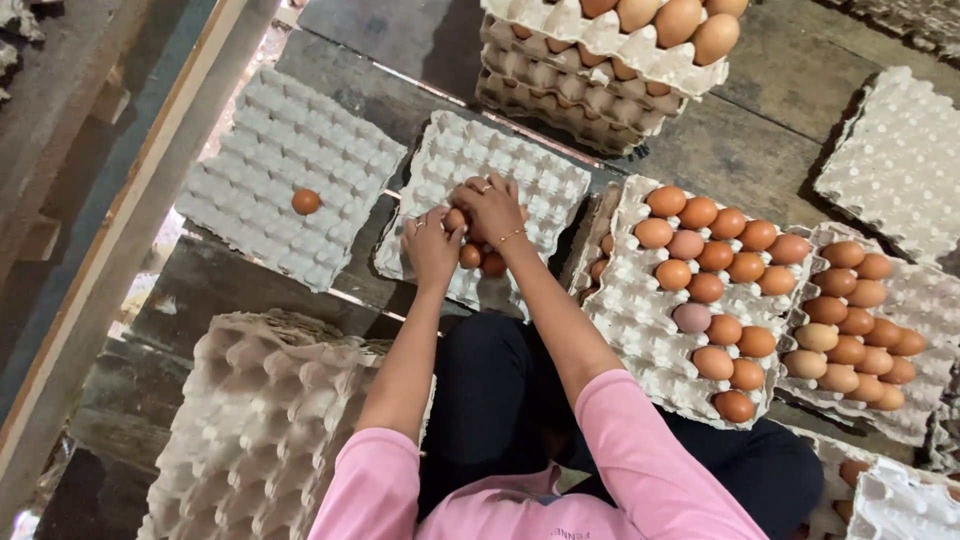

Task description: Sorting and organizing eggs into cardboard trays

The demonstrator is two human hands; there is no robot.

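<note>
I see my left hand and right hand together over brown eggs on the middle tray. The left tray holds 1 egg. A part-filled tray lies right; stacked trays stand beyond.

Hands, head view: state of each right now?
Left hand: curled on a brown egg over the middle tray.
Right hand: fingers bent down over the same egg cluster; whether it grips one cannot be told.
</note>
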